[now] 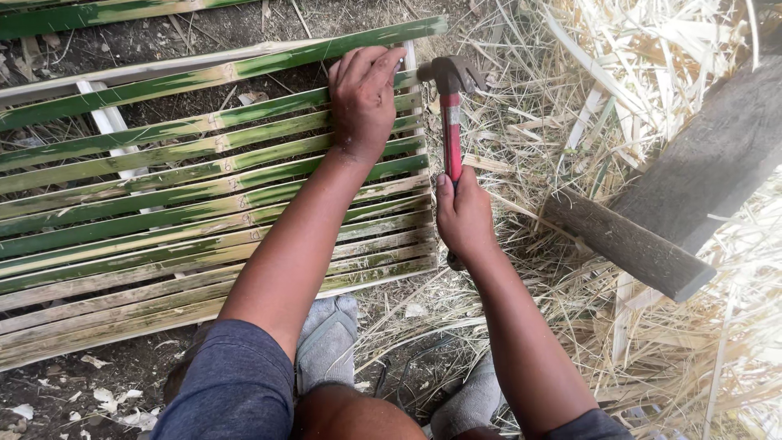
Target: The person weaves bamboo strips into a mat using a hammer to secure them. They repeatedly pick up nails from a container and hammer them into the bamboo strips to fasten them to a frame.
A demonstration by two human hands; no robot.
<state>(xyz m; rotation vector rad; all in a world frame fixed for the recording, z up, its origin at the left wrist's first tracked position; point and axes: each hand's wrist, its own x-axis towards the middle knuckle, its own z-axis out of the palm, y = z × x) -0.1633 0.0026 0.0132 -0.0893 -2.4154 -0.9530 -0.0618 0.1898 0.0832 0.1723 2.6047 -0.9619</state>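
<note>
**Green bamboo panel under two hands and a hammer**

Bamboo, split into long green and pale strips, makes up the largest thing in view: a slatted panel (163, 220) lying flat on bare dark earth (49, 391), its strips running left to right and crossed underneath by a white batten (110, 126). The place is outdoors. To the right of the panel the ground is buried under a heap of dry straw-coloured shavings and bamboo scraps (652, 49). Two weathered grey timber beams (717, 155) lie on that heap, one slanting down from the upper right, the shorter one ending bluntly near the middle right. A loose green strip (90, 15) lies apart along the top edge. Small pale chips dot the soil at lower left.

The person crouches over the panel's right end, grey shoes (326, 342) planted just below it, blue sleeves at the bottom of the view.

The left hand (362, 102) reaches forward, palm down, fingers together and curled, pressing on the upper strips near the panel's right edge.

The right hand (463, 216) is wrapped in a closed fist around the lower part of a red-handled claw hammer (450, 114). The handle stands nearly straight away from the person, and the dark metal head sits just beside the left fingertips, at the panel's upper right corner.
</note>
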